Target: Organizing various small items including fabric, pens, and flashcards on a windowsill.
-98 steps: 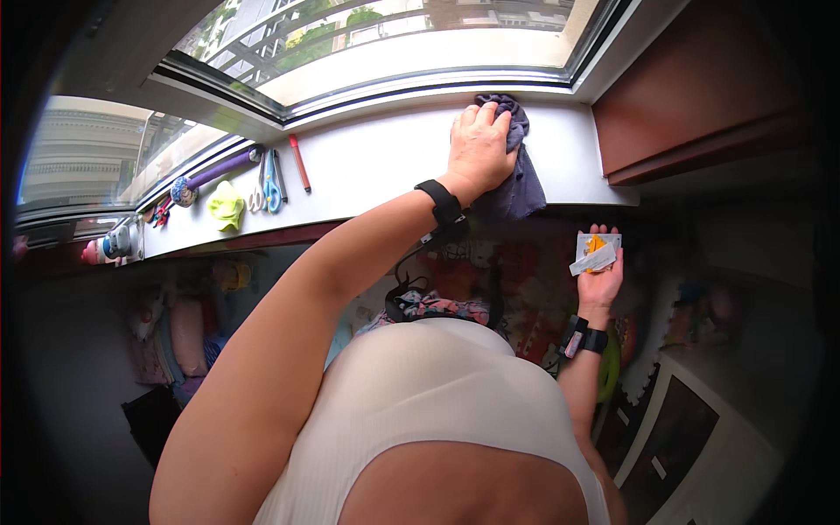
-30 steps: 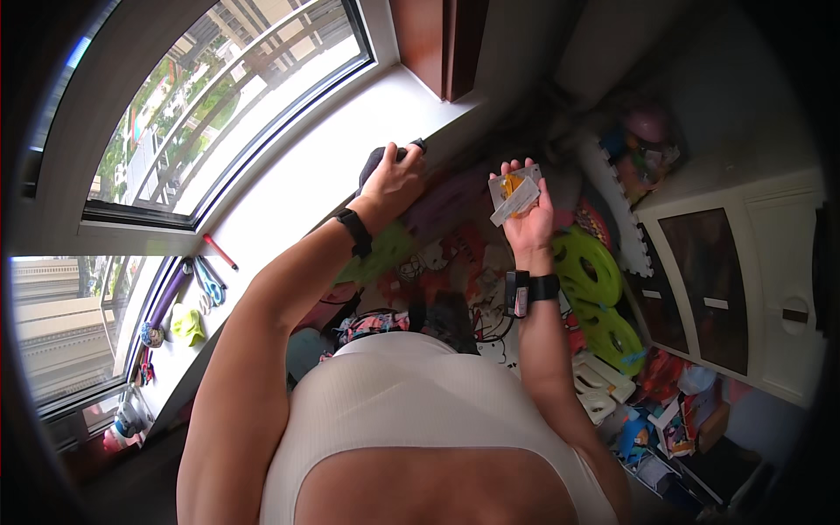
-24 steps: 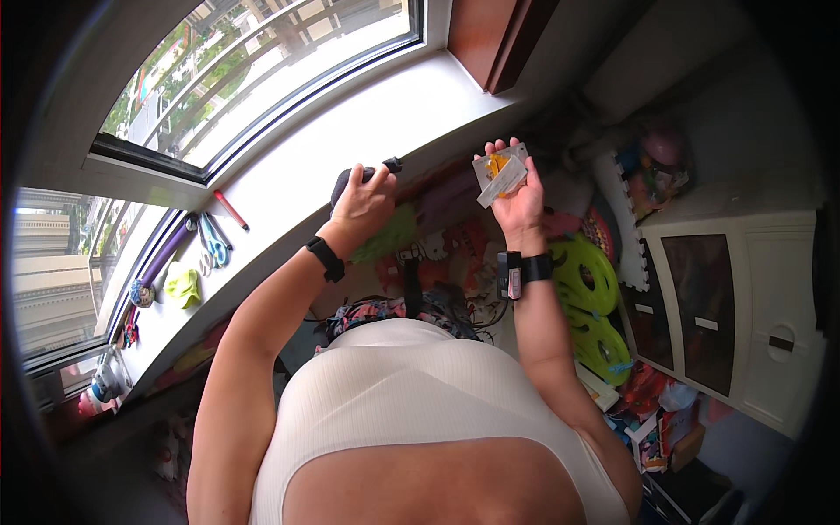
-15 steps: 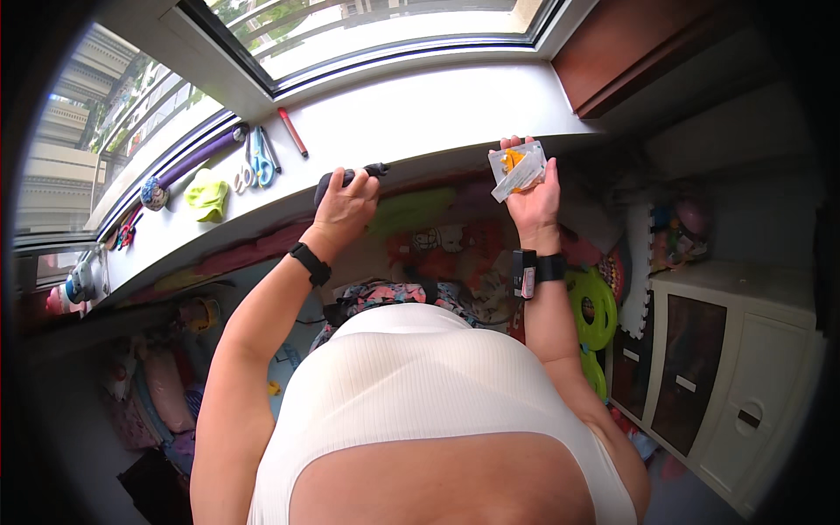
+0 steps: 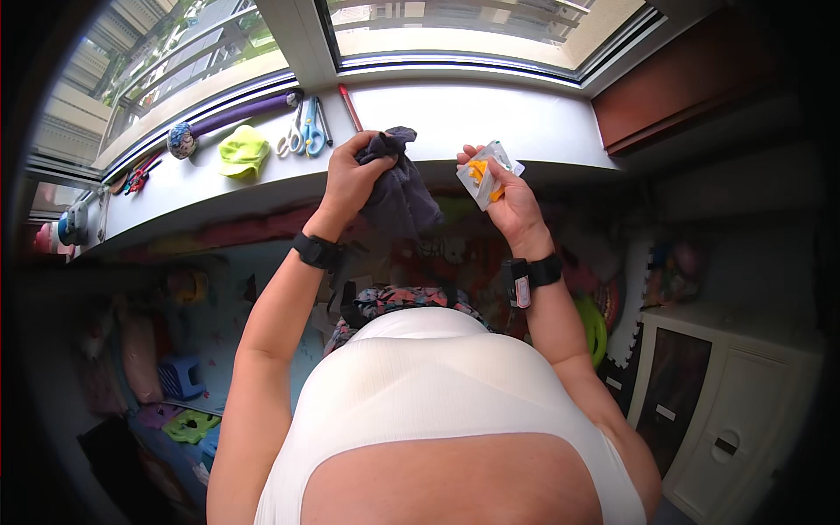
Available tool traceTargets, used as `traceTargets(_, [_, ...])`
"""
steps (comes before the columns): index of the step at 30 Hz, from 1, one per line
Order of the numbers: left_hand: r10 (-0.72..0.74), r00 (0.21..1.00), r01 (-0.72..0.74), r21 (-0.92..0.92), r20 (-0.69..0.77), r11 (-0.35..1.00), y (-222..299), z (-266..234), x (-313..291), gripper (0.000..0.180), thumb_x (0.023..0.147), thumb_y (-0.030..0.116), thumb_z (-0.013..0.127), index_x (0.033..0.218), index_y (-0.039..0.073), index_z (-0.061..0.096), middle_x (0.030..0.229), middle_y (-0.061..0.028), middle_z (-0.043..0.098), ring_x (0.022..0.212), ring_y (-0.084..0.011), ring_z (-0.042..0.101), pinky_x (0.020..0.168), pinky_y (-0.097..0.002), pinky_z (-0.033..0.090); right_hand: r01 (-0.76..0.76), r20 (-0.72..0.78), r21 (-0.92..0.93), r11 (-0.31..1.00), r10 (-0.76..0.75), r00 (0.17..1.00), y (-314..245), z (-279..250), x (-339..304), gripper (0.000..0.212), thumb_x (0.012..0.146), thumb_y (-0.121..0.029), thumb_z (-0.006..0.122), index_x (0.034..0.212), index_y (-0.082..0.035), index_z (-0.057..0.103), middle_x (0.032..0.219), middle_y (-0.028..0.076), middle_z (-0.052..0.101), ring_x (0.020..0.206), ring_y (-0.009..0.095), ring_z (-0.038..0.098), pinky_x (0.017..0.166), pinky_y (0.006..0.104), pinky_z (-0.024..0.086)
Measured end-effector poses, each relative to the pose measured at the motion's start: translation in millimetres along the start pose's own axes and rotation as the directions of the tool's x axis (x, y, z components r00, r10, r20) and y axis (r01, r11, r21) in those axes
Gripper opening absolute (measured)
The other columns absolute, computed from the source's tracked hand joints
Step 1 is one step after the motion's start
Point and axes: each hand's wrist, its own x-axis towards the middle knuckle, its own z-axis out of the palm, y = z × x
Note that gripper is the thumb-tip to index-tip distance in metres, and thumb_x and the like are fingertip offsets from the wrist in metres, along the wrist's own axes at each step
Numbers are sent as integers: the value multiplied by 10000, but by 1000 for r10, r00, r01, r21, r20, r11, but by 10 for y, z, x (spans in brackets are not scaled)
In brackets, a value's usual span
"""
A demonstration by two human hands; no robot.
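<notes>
My left hand (image 5: 352,179) is closed round the top of a dark grey cloth (image 5: 402,197), which hangs down in front of the windowsill's edge. In my right hand (image 5: 514,206), palm up, lie small clear plastic packets (image 5: 490,178) with something orange in them; the thumb presses on them. The left hand is nearest a red pen (image 5: 350,107) on the sill. To its left lie light-blue scissors (image 5: 312,131), white-handled scissors (image 5: 291,136) and a crumpled yellow-green cloth (image 5: 243,152).
A long purple rod (image 5: 245,112) lies along the window on the white sill (image 5: 472,118). A brown wooden panel (image 5: 674,83) bounds the sill at right. Below stand a white cabinet (image 5: 744,394) at right and a blue stool (image 5: 181,376) at left.
The dark cloth, bunched in my left hand before, now hangs unfolded from it. My right thumb has closed over the packets. The view has shifted, so the sill things appear farther right.
</notes>
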Motion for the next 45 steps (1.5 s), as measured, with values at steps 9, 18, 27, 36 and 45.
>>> traceTargets(9, [-513, 697, 714, -548, 501, 436, 223, 466, 400, 310, 946, 302, 572, 1032, 12, 642, 929, -132, 710, 751, -240, 705, 736, -338, 598, -77, 41, -72, 994, 81, 996, 22, 75, -10, 352, 1011, -104, 492, 1326, 47, 446, 1283, 221, 562, 1178, 306, 584, 1035, 392, 479])
traceTargets(18, [-379, 634, 766, -482, 674, 426, 127, 773, 446, 541, 949, 551, 525, 1175, 66, 599, 1081, -102, 664, 951, -198, 649, 862, -322, 541, -167, 107, -32, 985, 169, 980, -67, -153, 114, 316, 1018, -129, 492, 1303, 7, 515, 1257, 145, 610, 1157, 250, 601, 1034, 379, 471])
traceTargets(27, [270, 910, -35, 592, -313, 805, -179, 404, 529, 342, 866, 354, 682, 1053, 72, 630, 1066, -141, 587, 1109, -349, 477, 969, -435, 368, -50, -93, 87, 995, 58, 994, -45, -142, 341, 281, 1010, -100, 498, 1257, 30, 533, 1278, 197, 562, 1213, 315, 545, 1096, 404, 420])
traceTargets(36, [125, 972, 170, 962, -200, 216, -444, -666, 526, 667, 835, 732, 504, 1419, 412, 470, 1554, -111, 328, 1408, -473, 262, 1116, -643, 170, -44, -65, 215, 976, 59, 996, -110, -63, 260, 278, 1017, -93, 478, 1261, 41, 473, 1304, 282, 511, 1254, 369, 515, 1114, 420, 414])
traceTargets(45, [305, 951, -124, 969, 54, 215, -448, 700, 621, 491, 881, 377, 572, 1345, 218, 573, 1441, -75, 493, 1288, -368, 419, 1055, -487, 286, 112, -115, 232, 966, -87, 990, -593, -521, -236, 248, 1003, -67, 494, 1234, 21, 504, 1239, 274, 562, 1169, 364, 574, 1067, 437, 460])
